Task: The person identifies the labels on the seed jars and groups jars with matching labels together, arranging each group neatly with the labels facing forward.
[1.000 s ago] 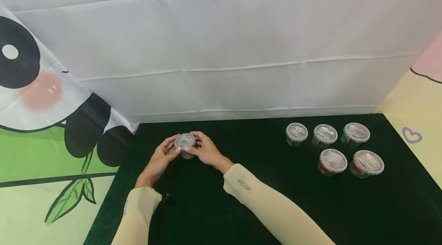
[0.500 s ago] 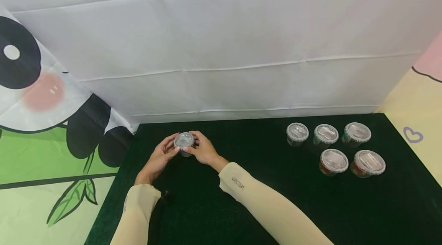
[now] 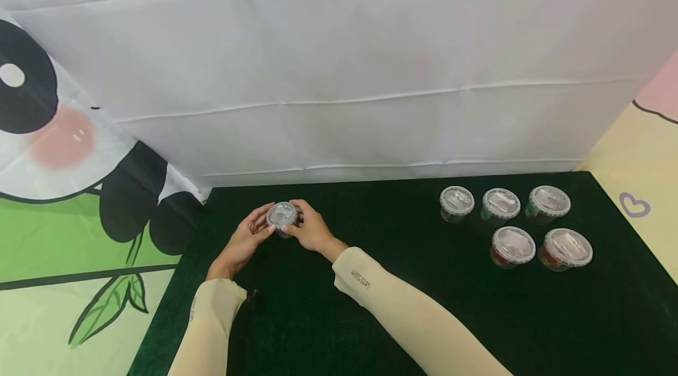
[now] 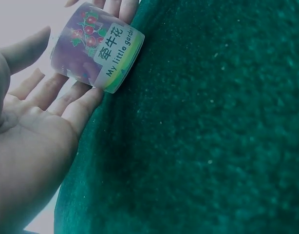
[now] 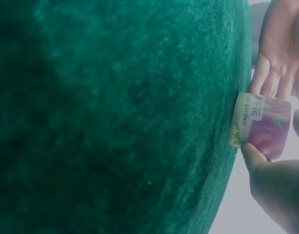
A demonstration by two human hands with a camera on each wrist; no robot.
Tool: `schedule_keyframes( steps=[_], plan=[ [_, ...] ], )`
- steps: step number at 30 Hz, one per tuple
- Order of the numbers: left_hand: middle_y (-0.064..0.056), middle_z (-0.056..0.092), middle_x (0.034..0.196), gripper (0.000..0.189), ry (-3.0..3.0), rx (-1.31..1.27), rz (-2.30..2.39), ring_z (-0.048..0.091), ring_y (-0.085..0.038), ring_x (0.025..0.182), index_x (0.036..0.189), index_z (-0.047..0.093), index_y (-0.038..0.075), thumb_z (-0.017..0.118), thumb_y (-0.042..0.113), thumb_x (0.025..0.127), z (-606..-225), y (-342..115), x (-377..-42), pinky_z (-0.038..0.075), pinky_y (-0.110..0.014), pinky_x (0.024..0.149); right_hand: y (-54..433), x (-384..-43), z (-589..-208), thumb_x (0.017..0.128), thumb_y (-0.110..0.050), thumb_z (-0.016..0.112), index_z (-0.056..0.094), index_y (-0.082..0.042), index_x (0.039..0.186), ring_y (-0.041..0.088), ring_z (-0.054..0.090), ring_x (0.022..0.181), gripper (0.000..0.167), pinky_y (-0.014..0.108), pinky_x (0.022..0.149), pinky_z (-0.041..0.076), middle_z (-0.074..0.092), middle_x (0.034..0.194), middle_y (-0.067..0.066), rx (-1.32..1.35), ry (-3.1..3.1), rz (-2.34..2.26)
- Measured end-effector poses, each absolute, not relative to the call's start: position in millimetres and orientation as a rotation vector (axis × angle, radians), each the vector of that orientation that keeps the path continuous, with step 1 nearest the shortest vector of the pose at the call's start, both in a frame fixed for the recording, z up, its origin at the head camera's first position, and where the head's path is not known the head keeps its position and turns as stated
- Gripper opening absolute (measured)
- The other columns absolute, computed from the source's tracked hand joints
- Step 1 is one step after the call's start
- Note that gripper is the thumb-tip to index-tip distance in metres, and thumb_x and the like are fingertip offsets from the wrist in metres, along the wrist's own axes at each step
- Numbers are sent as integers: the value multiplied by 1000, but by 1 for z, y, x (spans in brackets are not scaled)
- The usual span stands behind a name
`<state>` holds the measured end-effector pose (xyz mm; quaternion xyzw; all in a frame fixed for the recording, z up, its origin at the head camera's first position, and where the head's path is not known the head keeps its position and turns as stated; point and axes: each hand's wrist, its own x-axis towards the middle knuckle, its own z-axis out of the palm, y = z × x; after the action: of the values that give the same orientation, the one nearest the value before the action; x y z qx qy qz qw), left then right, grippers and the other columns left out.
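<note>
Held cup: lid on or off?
On: the head view shows a clear lid covering the cup between the left hand and right hand.

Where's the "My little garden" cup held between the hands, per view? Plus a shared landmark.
Head: "My little garden" cup left of centre, below mid-height; seen lid-up, wording not readable here.
Left wrist: cup at the top, left of centre.
Right wrist: cup near the right edge, about mid-height.
Shared landmark: green tabletop.
</note>
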<state>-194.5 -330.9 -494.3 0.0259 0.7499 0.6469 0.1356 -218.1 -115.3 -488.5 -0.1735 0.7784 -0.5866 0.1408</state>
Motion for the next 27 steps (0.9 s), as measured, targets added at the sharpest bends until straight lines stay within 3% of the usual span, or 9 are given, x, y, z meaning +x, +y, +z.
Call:
schedule_keyframes(
  steps=[14,27],
  plan=[
    [-18,25,173,65,2074,38,1959,53,4,132,167,20,6,54,8,111,-503,-330,-190,46,-19,110,-114,-217,-488,105,-14,67,37,-7,158,28,55,141,61,37,112,51,53,154,17,-592,2331,-1528],
    [-19,26,171,64,2081,70,1976,51,3,133,166,19,5,52,10,112,-504,-328,-188,47,-17,108,-110,-219,-490,105,-16,67,37,-8,158,27,53,143,61,38,115,48,53,155,16,-623,2353,-1488]
  ],
)
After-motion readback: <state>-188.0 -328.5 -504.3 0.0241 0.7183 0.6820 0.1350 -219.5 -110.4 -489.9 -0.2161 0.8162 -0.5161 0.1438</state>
